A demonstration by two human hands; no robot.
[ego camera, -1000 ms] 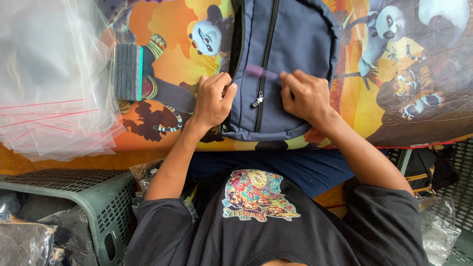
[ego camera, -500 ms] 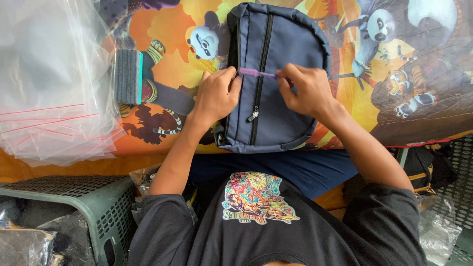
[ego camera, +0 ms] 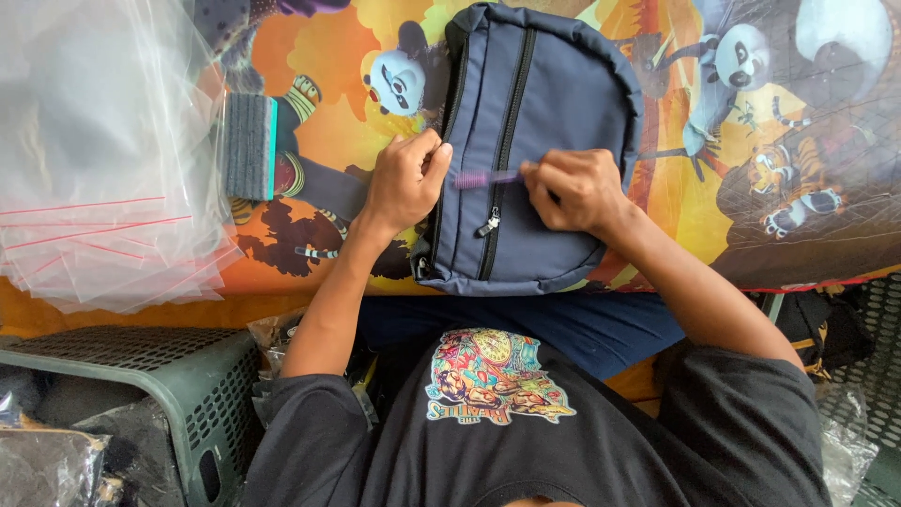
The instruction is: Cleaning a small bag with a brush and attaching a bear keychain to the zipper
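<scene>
looking down from the head camera, i see my two hands resting on a navy fabric bag (ego camera: 535, 150) that lies flat on a table covered with a glossy orange cartoon-print cloth (ego camera: 694, 216), just in front of my lap. my left hand (ego camera: 405, 183) is curled with its fingers pressed against the bag's left edge, apparently to keep the soft cloth from sliding. my right hand (ego camera: 574, 191) pinches one end of a thin purple strip (ego camera: 485, 177), which lies across the dark zipper (ego camera: 507, 141), its other end reaching my left fingertips. the bag looks woven, rounded and lightly padded. to the left lie a grey felt-like block with a teal edge (ego camera: 249, 145) and a slippery stack of clear plastic bags with red seals (ego camera: 103, 188); a green perforated crate (ego camera: 178, 376) sits below.
</scene>
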